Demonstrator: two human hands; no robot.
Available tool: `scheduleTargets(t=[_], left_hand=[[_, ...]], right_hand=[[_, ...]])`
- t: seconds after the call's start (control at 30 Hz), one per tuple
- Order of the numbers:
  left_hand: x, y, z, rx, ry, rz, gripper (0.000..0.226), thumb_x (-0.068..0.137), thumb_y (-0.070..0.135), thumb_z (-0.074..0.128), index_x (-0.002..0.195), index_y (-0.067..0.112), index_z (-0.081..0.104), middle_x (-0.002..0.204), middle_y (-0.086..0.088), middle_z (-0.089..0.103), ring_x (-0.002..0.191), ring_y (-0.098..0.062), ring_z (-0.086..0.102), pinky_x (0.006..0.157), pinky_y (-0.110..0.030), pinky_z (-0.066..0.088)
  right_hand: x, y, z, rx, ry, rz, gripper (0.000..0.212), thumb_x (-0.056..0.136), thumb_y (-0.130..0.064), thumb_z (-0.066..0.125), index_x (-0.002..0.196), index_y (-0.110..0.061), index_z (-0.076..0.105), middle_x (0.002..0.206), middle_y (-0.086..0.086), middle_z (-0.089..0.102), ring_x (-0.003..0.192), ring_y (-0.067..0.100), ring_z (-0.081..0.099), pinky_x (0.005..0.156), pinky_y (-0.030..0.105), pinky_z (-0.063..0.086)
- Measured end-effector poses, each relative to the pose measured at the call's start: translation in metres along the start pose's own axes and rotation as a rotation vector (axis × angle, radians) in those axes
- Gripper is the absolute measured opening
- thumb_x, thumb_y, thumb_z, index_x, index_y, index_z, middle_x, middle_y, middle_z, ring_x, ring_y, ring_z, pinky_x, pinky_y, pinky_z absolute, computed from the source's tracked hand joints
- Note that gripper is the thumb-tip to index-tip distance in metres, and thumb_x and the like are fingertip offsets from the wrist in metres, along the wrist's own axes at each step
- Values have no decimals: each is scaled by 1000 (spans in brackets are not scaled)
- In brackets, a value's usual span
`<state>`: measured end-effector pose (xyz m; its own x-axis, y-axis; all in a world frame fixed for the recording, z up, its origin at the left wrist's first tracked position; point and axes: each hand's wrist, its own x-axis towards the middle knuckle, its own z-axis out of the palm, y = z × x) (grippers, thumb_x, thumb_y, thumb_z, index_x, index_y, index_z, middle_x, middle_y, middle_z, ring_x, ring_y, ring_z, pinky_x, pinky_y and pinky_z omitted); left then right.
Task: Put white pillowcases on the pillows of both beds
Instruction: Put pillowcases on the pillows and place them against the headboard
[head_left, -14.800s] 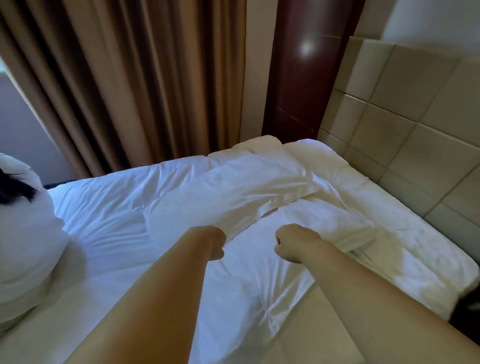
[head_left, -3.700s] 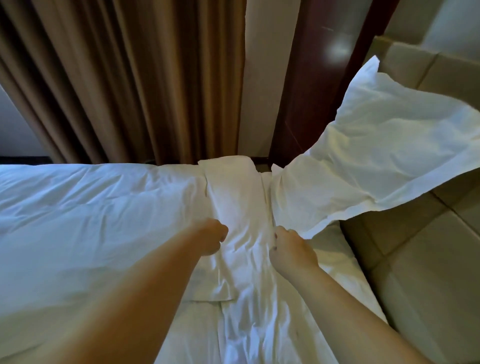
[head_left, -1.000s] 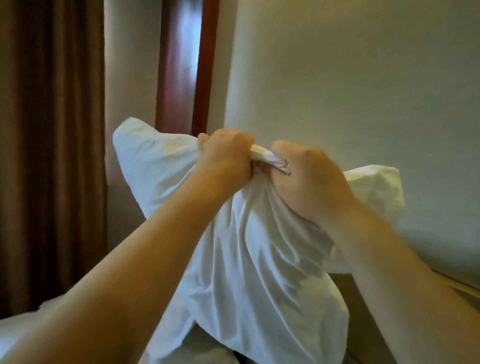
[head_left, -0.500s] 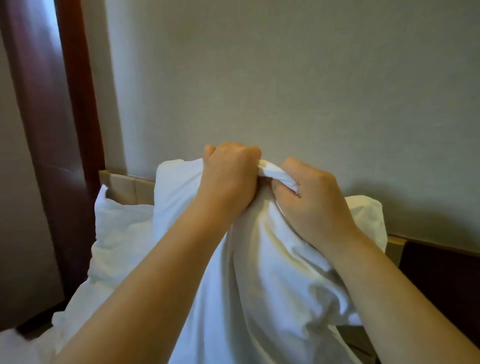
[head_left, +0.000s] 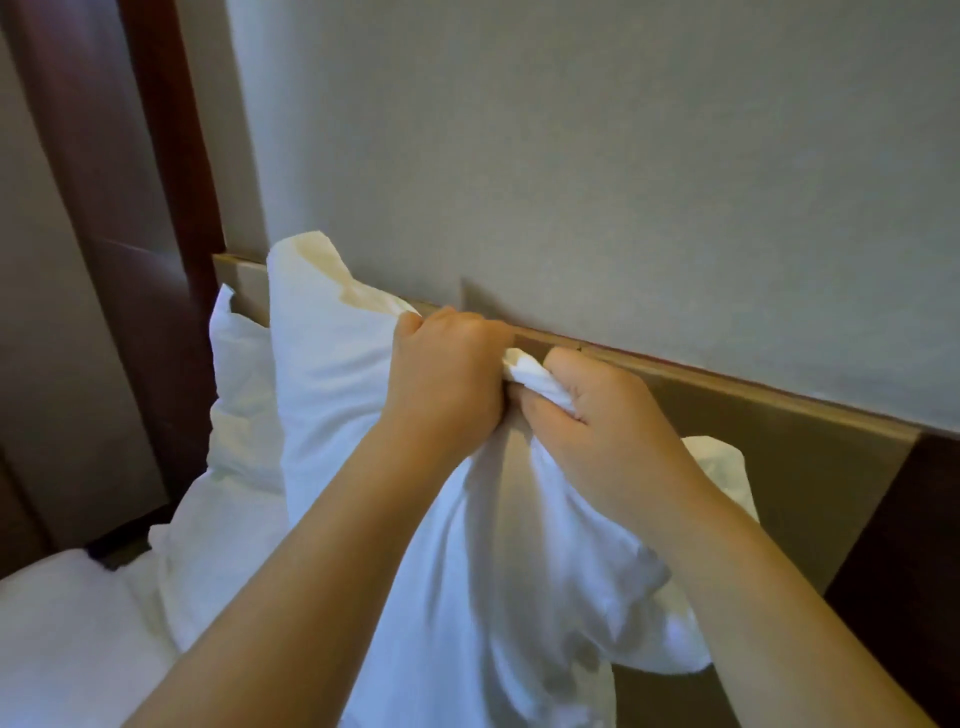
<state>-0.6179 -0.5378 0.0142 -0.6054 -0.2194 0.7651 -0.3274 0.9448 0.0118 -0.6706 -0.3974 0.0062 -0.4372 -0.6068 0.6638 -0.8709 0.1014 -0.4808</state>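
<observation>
I hold a white pillow (head_left: 332, 395) upright in front of the headboard, its yellow-stained upper corner poking up at the left. A white pillowcase (head_left: 498, 582) hangs bunched around its lower part. My left hand (head_left: 447, 379) and my right hand (head_left: 597, 415) are side by side at the pillow's top edge, both fists closed on a gathered fold of white fabric between them. A second white pillow (head_left: 234, 415) leans against the headboard behind, at the left.
The tan padded headboard (head_left: 779, 467) runs along a grey wall. A dark red wooden post (head_left: 140, 260) stands at the left. The white bed sheet (head_left: 62, 634) lies at the lower left. A dark panel (head_left: 909, 571) sits right of the headboard.
The pillow and both hands have come down toward the headboard and the bed since half a second ago. Both fists keep their hold on the fabric.
</observation>
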Motion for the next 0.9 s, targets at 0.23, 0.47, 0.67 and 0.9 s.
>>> scheduleTargets(t=[0.23,0.47,0.67,0.9], left_hand=[[-42,0,84,10,-388,55,5,83,27,57,83,23,54,94,3,61,97,-21,52,76,-31,28],[-50,-46,106,68,-524,-52,32,86,18,61,117,20,54,119,-3,52,116,-26,42,87,-35,43],[-46,-66,97,38,-398,-177,8,77,0,56,79,3,63,88,-14,61,90,-31,56,66,-37,44],[10,-57,9,-110,35,-249,15,76,3,53,63,3,59,71,-8,57,70,-20,43,55,-27,23]], right_hand=[[-33,65,52,-283,-269,313,29,95,-40,45,76,-18,44,66,-4,52,70,28,57,65,44,46],[-53,89,55,-286,-198,386,30,95,-34,43,75,-12,39,65,3,54,66,31,53,52,31,30],[-49,68,61,-216,-159,264,37,94,-32,49,68,-14,29,57,1,42,64,35,48,53,32,29],[-5,12,12,-110,11,71,36,93,-31,55,64,-14,40,55,1,44,57,26,47,50,31,31]])
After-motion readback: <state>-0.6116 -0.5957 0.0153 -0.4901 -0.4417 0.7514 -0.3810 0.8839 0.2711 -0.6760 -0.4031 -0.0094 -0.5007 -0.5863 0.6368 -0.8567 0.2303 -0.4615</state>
